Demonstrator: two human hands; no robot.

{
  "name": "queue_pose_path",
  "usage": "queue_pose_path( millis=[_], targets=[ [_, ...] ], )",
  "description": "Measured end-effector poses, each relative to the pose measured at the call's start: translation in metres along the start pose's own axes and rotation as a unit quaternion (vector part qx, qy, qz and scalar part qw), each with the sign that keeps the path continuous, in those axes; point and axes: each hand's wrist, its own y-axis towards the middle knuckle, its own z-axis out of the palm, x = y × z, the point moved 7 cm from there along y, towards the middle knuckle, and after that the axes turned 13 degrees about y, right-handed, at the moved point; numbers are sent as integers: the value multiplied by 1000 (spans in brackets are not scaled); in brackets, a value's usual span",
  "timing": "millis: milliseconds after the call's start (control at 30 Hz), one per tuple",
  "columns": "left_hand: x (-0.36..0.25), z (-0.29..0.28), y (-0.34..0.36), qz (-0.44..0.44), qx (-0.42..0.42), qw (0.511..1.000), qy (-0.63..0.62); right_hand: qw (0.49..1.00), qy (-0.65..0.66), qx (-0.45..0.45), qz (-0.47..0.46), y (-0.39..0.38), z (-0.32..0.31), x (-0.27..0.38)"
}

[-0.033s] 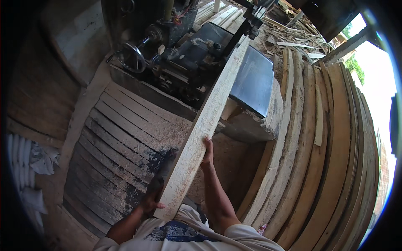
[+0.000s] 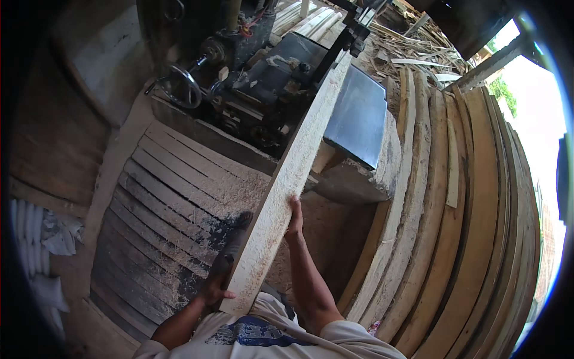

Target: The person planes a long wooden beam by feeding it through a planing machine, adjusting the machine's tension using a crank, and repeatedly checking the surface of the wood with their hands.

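Board (image 2: 293,173) running long and pale up the middle, near end right up against the shirt (image 2: 356,341), far end up by the dark machine (image 2: 278,66)! Left hand (image 2: 214,291) has a firm grip on that near end at its left edge, thumb laid over the top face, the other fingers out of sight. Right hand (image 2: 293,216) is farther up, its grip clasped on the right edge, thumb up top, fingers hidden underneath. Farther along, the board passes by the left side of the smooth metal bench (image 2: 359,119); can't tell if it touches there. Sawdust (image 2: 239,188) everywhere, on the board and over the slatted floor (image 2: 143,206)! Out left, a shiny handwheel (image 2: 196,91) and some pale sacks (image 2: 45,239). Over on the right, long timbers (image 2: 483,179) side by side, and beyond the bench, a jumble of scraps (image 2: 427,54).
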Motion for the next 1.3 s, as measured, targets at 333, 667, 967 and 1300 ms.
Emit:
queue_pose_path(
  millis=[333, 667, 967, 1300],
  targets=[
    [-150, -29, 150, 50, 13, 998, -20, 926, -366, 59, -69, -19, -2, 55],
    [-232, -61, 276, 28, 11, 998, -57, 823, -535, -69, -178, -51, 5, 51],
    [-287, -96, 386, 51, -36, 994, -91, 896, -260, -199, -300, 59, 9, 86],
    [-224, -120, 366, -99, -169, 978, -73, 856, -231, -266, -378, 182, 62, 159]
  ],
)
